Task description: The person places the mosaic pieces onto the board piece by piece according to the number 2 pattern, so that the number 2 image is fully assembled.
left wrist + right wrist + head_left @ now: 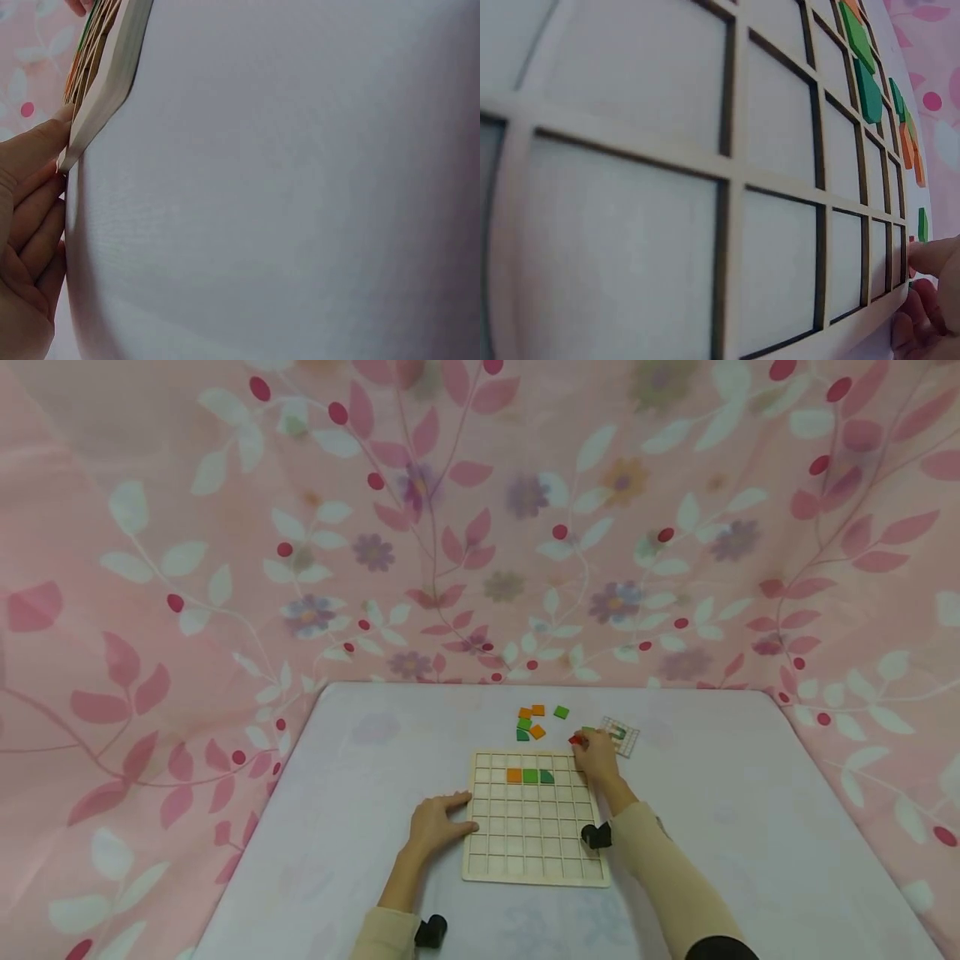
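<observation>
A square wooden grid board lies on the white table, with an orange square tile, a green square tile and a dark green curved-edge tile in one row of its cells. At the board's left edge my left hand rests with thumb and forefinger spread; the thumb touches the rim. Beyond the far right corner, my right hand pinches a small red tile at its fingertips. The fingers cover part of that tile, so its full shape is hidden.
Behind the board lie several loose orange tiles and green tiles. A pattern card with a printed grid sits to the right of my right hand, partly covered by it. A pink floral cloth hangs behind the table.
</observation>
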A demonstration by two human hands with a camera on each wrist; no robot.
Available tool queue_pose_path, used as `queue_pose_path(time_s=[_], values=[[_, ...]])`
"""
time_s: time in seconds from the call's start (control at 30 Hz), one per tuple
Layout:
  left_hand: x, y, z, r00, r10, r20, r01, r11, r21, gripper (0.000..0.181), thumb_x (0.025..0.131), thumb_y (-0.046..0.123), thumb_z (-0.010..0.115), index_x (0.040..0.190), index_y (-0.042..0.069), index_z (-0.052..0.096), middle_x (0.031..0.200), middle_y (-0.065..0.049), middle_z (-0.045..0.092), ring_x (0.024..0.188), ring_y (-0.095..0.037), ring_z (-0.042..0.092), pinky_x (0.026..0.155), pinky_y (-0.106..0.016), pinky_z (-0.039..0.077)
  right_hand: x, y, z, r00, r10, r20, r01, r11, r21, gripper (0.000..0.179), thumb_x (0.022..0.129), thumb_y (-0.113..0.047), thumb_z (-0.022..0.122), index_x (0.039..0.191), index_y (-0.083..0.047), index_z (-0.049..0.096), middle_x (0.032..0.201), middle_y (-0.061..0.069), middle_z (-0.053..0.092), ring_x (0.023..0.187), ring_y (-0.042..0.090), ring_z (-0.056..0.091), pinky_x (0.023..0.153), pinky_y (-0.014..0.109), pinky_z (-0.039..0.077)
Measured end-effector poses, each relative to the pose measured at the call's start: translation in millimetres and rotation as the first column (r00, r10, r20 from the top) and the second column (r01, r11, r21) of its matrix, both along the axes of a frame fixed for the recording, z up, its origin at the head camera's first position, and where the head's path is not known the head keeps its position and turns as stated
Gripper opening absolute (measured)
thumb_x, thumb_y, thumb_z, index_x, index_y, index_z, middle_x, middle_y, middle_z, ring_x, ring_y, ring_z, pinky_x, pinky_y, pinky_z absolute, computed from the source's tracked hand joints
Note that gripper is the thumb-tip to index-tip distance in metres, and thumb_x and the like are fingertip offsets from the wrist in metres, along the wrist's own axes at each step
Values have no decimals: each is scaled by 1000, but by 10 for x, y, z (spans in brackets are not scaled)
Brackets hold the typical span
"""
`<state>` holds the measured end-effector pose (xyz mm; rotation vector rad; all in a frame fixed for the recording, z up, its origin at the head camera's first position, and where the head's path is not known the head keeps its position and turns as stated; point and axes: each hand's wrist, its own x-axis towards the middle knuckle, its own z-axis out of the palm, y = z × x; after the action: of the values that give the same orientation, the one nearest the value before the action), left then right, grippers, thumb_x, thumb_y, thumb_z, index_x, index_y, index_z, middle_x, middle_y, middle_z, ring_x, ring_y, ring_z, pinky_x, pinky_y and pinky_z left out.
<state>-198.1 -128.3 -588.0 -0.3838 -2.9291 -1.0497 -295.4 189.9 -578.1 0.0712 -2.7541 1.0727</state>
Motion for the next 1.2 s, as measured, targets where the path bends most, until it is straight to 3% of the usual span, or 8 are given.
queue_pose_path(time_s=[0.17,0.43,0.53,0.67,0.8,0.9,1.03,1.2], values=[[5,3,15,1000,5,7,-6,1000,9,57,69,37,81,118,10,67,118,-9,65,109,-32,61,89,-48,47,-54,34,-36,998,-57,-9,56,995,-77,29,88,-1,53,114,10,60,112,31,52,100,46,53,81,52,48],[13,10,6,1000,6,-8,-6,1000,0,56,69,35,81,117,10,67,117,-9,66,107,-33,62,87,-48,48,-188,142,-25,998,25,63,-35,987,160,33,88,3,44,116,10,60,118,33,51,111,49,47,97,56,39],[16,11,2,1000,16,6,-16,1000,10,56,69,35,81,117,11,67,117,-9,65,108,-32,61,89,-48,47,-189,159,6,994,30,101,-50,977,205,31,88,-2,52,114,14,58,111,33,56,103,45,52,88,52,46],[18,12,3,1000,15,1,-15,1000,15,56,69,36,81,117,10,67,117,-9,65,108,-32,61,89,-48,47,-159,199,6,993,3,119,-19,991,133,40,82,-7,61,114,16,57,106,32,60,92,37,58,75,46,51],[13,12,10,1000,10,2,-10,1000,17,57,69,37,81,117,10,67,117,-10,65,109,-32,61,89,-49,47,-47,174,41,999,-2,52,2,1000,-5,40,79,-7,64,114,13,59,103,29,62,85,33,59,69,42,52],[17,12,12,1000,10,7,-10,1000,17,57,69,37,81,118,9,67,118,-10,65,109,-32,61,89,-49,46,117,61,71,997,65,-41,-68,996,-65,35,79,-4,67,110,11,63,96,26,64,76,29,60,61,36,52],[27,12,6,1000,13,3,-13,1000,16,56,70,35,81,117,9,67,117,-10,65,109,-32,61,89,-48,47,359,-131,24,968,205,-148,-210,977,-25,33,75,-2,70,106,10,65,92,20,63,71,22,57,59,31,49],[26,17,5,1000,11,-1,-11,1000,20,56,70,36,80,118,9,67,118,-10,65,109,-32,61,90,-48,47,537,-281,-49,944,296,-147,-290,955,61,36,75,-4,69,109,7,65,97,18,61,77,21,56,64,32,50]])
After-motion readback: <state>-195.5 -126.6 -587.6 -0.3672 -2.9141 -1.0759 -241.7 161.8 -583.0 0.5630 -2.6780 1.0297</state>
